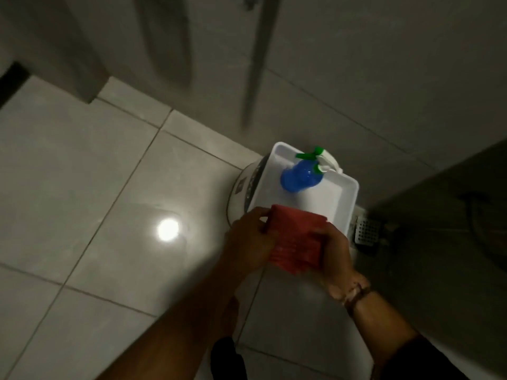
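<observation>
legible text: none. you have one small dark label (241,187) on the round white appliance (235,208) under the tray (354,187); its marks are too blurred to read.

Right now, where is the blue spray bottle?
In the head view, right of centre, the blue spray bottle sits at the far end of the white tray, beyond the red cloth that the left hand and right hand hold.

Brown wristband (356,294) behind right hand (338,259), dark sleeve (428,360) further up, left forearm (178,325) bare
</observation>
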